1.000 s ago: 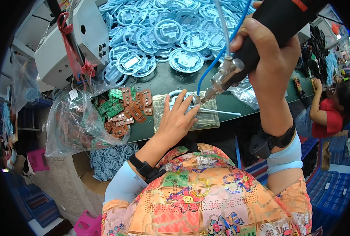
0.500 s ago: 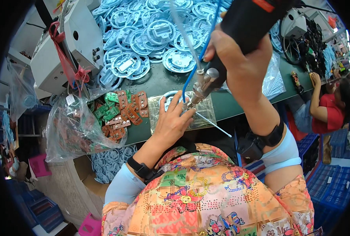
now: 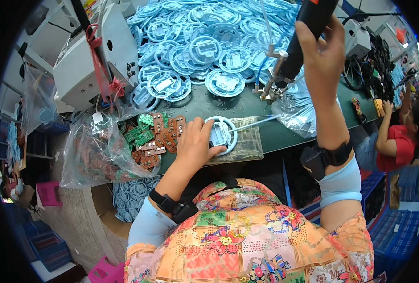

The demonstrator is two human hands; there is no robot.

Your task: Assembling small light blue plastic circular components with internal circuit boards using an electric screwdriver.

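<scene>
A large heap of blue round plastic parts point(image 3: 205, 52) covers the far half of the dark green workbench point(image 3: 285, 132). To the left of the heap stands a grey machine housing point(image 3: 84, 66) with red cord tied round it, and below that housing, at the near left edge of the workbench, an open clear plastic bag point(image 3: 91, 155) holds small green and brown circuit boards point(image 3: 150, 139). To the right of the heap lies a second clear bag point(image 3: 296, 111), and beyond the right end of the workbench a person in a red shirt point(image 3: 400, 146) sits at work.
</scene>
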